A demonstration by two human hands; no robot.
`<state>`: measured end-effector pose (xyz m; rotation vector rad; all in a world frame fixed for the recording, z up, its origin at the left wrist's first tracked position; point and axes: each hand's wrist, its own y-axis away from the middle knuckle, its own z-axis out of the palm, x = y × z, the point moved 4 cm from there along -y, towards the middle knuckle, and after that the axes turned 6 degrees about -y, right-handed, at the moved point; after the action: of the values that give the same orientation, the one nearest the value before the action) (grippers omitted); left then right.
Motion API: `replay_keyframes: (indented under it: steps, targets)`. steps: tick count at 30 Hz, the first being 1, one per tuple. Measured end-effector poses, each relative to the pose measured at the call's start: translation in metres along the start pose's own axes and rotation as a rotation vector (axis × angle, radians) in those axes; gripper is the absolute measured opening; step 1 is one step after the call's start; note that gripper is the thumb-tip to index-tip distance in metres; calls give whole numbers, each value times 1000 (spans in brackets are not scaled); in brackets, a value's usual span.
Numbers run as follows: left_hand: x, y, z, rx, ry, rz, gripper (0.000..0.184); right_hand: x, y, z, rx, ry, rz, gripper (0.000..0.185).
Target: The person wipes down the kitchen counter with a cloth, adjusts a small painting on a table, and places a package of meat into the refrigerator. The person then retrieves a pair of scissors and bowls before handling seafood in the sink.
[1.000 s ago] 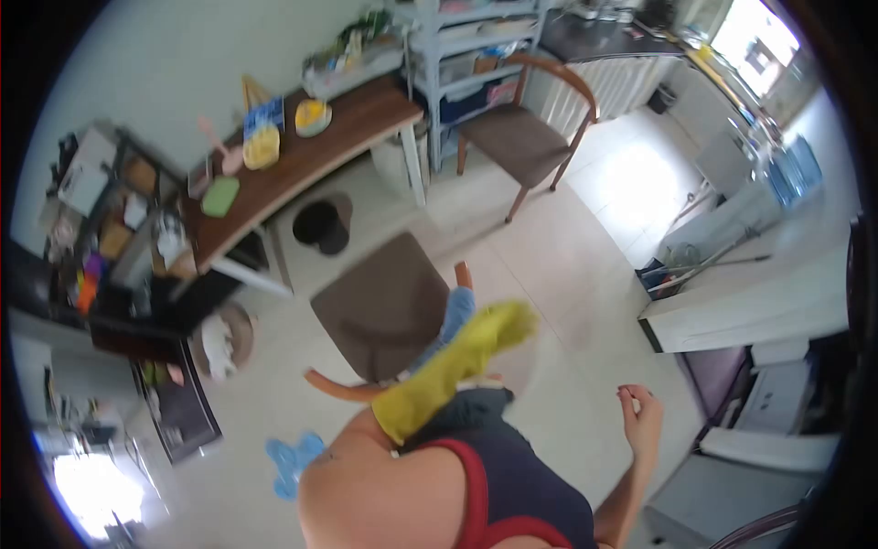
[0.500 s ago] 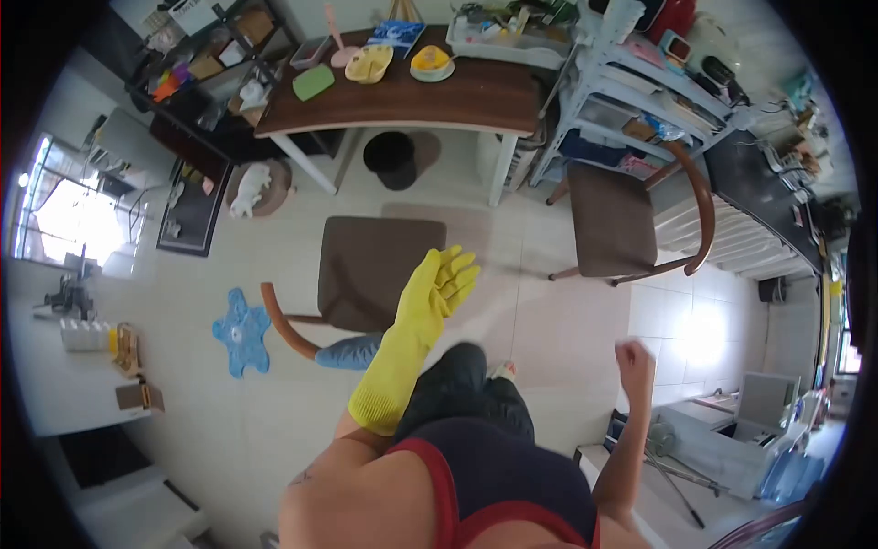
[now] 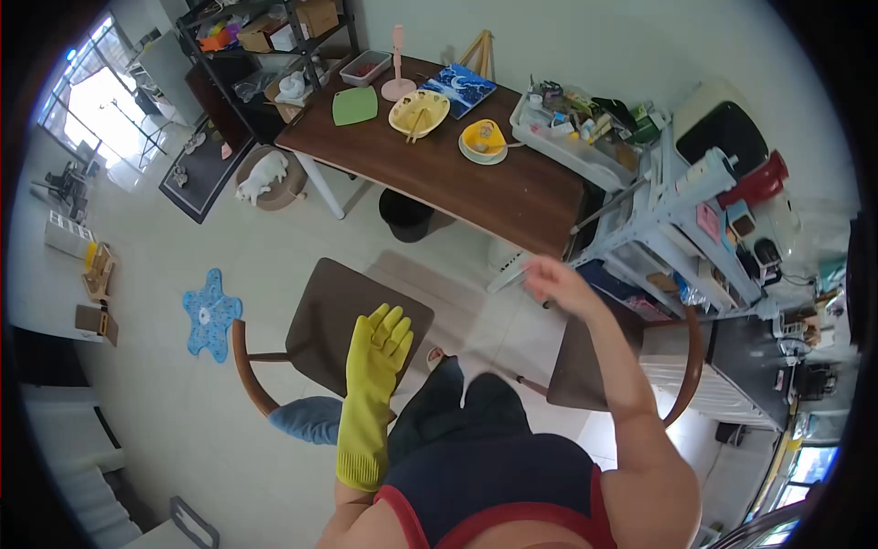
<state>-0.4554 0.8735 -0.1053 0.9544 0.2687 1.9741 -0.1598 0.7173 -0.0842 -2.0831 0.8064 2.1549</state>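
Observation:
A yellow rubber glove [image 3: 364,412] covers my left hand [image 3: 380,343] and forearm. That hand is held palm up over the seat edge of a brown chair [image 3: 315,311], fingers loosely bent and nothing in it. My bare right hand [image 3: 560,288] reaches forward, in front of the brown table's [image 3: 540,197] near right corner. Its fingers are partly bent and a little apart, somewhat blurred, with no object seen in them. On the table lie a green board [image 3: 355,105], a yellow bowl [image 3: 428,99] with chopsticks, and a smaller yellow bowl [image 3: 483,137] on a plate.
A second chair [image 3: 590,366] stands at the right, beside a grey shelf unit [image 3: 672,224] full of goods. A black bin [image 3: 405,215] is under the table. A blue star-shaped mat [image 3: 212,316] lies on the floor; a white animal [image 3: 263,176] rests in a round bed.
My view has turned right and come closer to the table. My right hand has risen from my side and swung forward, its fist loosening. The gloved left hand stays raised, palm up.

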Motion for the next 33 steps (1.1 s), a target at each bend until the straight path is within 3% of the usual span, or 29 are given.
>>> replay_keyframes:
  steps: [2,5,8,10,12,13,15,16,18,25,28,30,31,33]
  targets:
    - [7,-16,24,-12,16,3,51,-44,-56,-21,-1,-58,-51,31]
    - [17,-44,52,-35,27,-5,54,-80,-147,-62,25,-503,-10,30]
    - [26,-70,64,72,-36,10,55,-69,-280,-124,109,-706,24,27]
    - [28,-91,49,120,-28,126,54,-37,-366,-158,137,-747,84,27]
    - [32,-110,40,261,-4,223,52,-24,-451,-198,406,-880,167,30]
    - [36,-110,32,394,33,220,51,-21,-482,-205,387,-894,173,30]
    - [37,-113,37,540,41,253,51,-8,-524,-230,642,-757,185,25]
    - [40,-120,44,667,57,276,50,-7,-546,-236,632,-763,195,25]
    - [40,-134,61,675,23,226,50,4,-571,-248,727,-623,229,20]
    - [40,-193,111,624,-59,118,52,43,-611,-268,641,-540,289,18]
    - [42,-208,123,582,-90,97,51,29,-595,-266,592,-410,124,14]
    - [44,-212,126,565,-110,83,51,1,-574,-266,604,-219,-209,16]
    - [45,-213,126,570,-118,77,52,-8,-567,-268,607,-219,-202,16]
    - [44,-214,125,579,-124,64,53,-46,-546,-274,691,109,-525,15]
